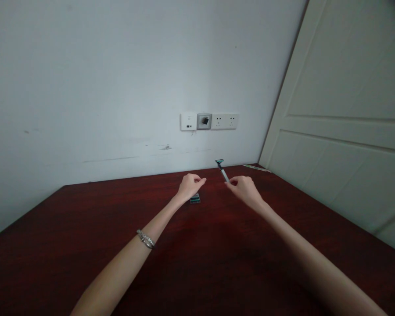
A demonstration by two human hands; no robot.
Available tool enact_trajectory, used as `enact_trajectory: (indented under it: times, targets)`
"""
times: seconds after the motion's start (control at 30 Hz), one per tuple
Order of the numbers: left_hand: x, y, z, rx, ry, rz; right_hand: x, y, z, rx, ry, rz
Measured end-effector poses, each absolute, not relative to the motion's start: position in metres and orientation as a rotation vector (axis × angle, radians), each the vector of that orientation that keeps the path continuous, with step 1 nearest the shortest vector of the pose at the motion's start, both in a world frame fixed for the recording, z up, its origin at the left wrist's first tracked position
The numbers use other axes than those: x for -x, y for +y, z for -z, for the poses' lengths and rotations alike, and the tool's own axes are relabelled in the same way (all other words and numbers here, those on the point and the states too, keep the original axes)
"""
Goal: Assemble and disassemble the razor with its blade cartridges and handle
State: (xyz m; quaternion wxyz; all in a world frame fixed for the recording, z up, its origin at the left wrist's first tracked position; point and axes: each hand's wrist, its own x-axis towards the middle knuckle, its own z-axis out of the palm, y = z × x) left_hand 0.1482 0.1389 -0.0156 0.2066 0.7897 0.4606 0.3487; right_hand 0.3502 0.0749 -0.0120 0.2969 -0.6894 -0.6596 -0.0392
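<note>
My right hand (245,189) grips a razor (224,175) by the lower end of its pale handle. The razor's dark and teal head points up and away, above the far part of the table. To its left, my left hand (190,186) has its thumb and fingers drawn together in a pinch; whatever they hold, if anything, does not show. Just below that hand, a small dark-and-teal case (195,199), perhaps of blade cartridges, lies on the table, its far part hidden by the hand. The two hands are apart from each other.
A dark red wooden table (197,263) stretches beneath both arms to the white wall (118,87). Sockets (224,121) sit on the wall behind the hands. A thin flat strip (257,168) lies at the far right corner, near a white panelled door (345,140).
</note>
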Motion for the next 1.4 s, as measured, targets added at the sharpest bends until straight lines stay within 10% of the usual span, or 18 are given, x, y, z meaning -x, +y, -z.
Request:
enact_trajectory:
  times: [0.53,1.4]
  targets:
    - [-0.112,0.173,0.062,-2.587,1.172,-0.301,-0.471,0.083,0.077,2.285,-1.766,-0.157]
    - [-0.106,0.172,0.069,-2.606,1.107,-0.315,-0.467,0.084,0.092,2.287,-1.787,0.022]
